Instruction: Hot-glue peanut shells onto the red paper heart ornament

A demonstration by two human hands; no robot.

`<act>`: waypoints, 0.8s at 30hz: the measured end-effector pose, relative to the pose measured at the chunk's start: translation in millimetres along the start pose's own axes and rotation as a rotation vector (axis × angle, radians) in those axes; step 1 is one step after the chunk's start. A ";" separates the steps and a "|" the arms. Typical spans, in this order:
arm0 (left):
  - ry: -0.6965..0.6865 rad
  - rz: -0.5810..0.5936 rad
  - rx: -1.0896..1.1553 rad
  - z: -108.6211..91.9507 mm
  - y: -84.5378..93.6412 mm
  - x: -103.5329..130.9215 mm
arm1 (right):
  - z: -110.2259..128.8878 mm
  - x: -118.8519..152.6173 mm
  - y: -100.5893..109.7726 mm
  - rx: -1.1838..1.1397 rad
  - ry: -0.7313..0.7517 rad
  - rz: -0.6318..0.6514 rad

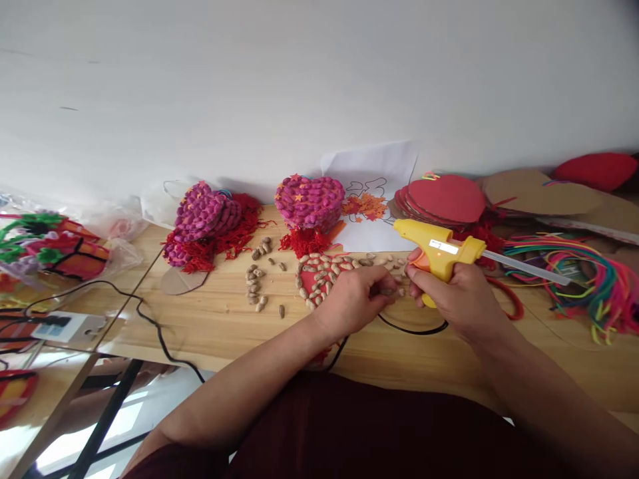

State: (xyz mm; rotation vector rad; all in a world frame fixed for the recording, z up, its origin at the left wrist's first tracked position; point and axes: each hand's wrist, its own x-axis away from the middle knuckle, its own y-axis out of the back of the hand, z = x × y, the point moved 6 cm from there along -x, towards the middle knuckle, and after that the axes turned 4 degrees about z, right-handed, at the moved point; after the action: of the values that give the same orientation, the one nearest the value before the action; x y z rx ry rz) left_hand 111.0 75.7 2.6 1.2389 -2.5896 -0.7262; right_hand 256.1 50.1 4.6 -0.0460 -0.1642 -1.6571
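Note:
My right hand [462, 293] is wrapped round a yellow hot glue gun [439, 249]. Its nozzle points left, and a clear glue stick [529, 264] sticks out of its back. Just left of the gun, my left hand [357, 293] is closed in a pinch on a small, pale peanut [401, 291], mostly hidden by the fingers. Under and behind my left hand lies a red cardboard piece [310, 277] with peanuts [319, 266] set along its edge and across its face; my hand and forearm cover part of it. More loose peanuts [253, 286] lie to its left.
Purple peanut-covered pieces with red fringe [204, 216] and a similar stack [309, 203] stand by the wall. Orange leaf shapes [367, 206] lie on printed paper. Red discs [452, 198] and bright pipe cleaners [594, 279] are at right. A black cord [154, 322] runs to a power strip [70, 329].

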 end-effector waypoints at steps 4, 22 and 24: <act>0.017 -0.079 0.055 4.7 3.8 -2.2 | 1.5 1.1 -3.7 -0.004 -0.030 0.034; -0.079 -0.164 0.476 10.6 5.7 -5.6 | -6.9 -1.4 -15.1 -0.168 -0.067 0.186; -0.086 -0.163 0.455 10.2 6.4 -5.2 | -7.3 -1.8 -15.2 -0.171 -0.072 0.172</act>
State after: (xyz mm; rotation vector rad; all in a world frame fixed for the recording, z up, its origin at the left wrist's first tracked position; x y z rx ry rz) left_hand 106.3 86.7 -2.7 1.5861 -2.8492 -0.2163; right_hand 241.7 52.1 -4.0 -0.2432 -0.0702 -1.4949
